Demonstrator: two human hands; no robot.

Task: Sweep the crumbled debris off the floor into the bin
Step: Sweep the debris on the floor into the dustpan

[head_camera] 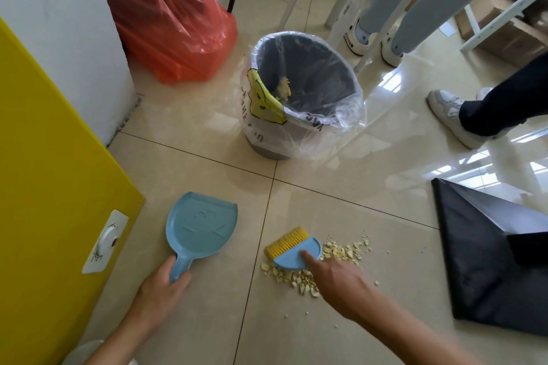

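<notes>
Right hand (341, 281) gripping blue brush (296, 255), yellow bristles in crumbled debris (341, 252); left hand (161, 290) closed round blue dustpan (201, 227) handle; lined bin (302, 92) beyond.

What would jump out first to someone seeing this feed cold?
Probably the pale yellow crumbs scattered on the tile in the foreground, with the right hand pressing a blue brush into them. Left of that, the left hand holds a blue dustpan flat on the floor. Behind stand the lined grey bin and an orange bag.
</notes>
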